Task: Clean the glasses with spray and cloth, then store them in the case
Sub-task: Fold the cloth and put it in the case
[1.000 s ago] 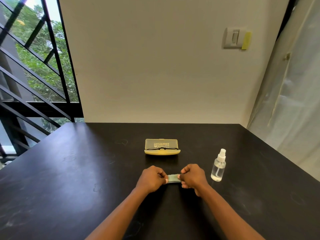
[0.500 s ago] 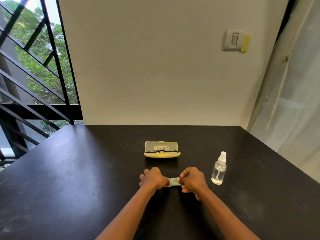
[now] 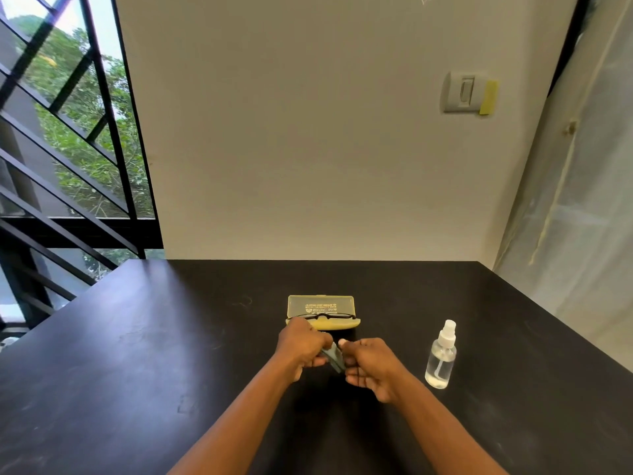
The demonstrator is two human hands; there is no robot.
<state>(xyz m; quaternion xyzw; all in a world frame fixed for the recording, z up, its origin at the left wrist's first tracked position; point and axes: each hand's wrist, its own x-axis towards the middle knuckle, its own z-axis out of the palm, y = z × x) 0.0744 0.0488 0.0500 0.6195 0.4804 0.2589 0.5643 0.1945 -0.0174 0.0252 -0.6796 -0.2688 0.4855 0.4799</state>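
Black table against a pale wall: left hand and right hand both pinch the folded cloth. Glasses rest in the open case — fold compactly so the cloth fits alongside.

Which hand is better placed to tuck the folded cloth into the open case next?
Left, probably. The left hand grips the folded cloth and sits just before the open yellow case. The right hand only pinches the cloth's edge, nearer the spray bottle.
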